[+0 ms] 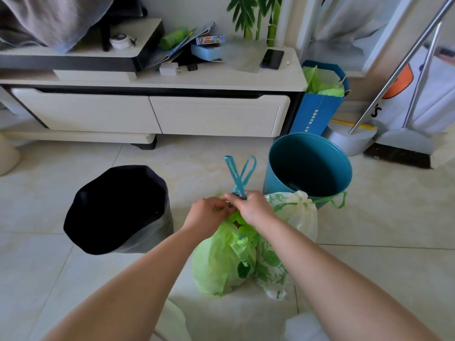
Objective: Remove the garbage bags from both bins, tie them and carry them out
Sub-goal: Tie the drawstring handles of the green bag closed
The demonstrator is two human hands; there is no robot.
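Green garbage bag [221,262] stands at lower centre between black bin [120,210] and teal bin [310,166], left hand [209,212] pinching its gathered neck, right hand [251,205] curled round the teal drawstrings [240,173] (a tied white leaf-print bag [295,217] leans against its right side).

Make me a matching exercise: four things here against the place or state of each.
Things:
1 green bag
2 white bag
3 teal bin
4 phone

States:
A on the cabinet
B drawn shut, no hand on it
C on the floor, no bag inside
D gripped at the top by left hand and right hand

Pairs: 1-D, 2-B, 3-C, 4-A
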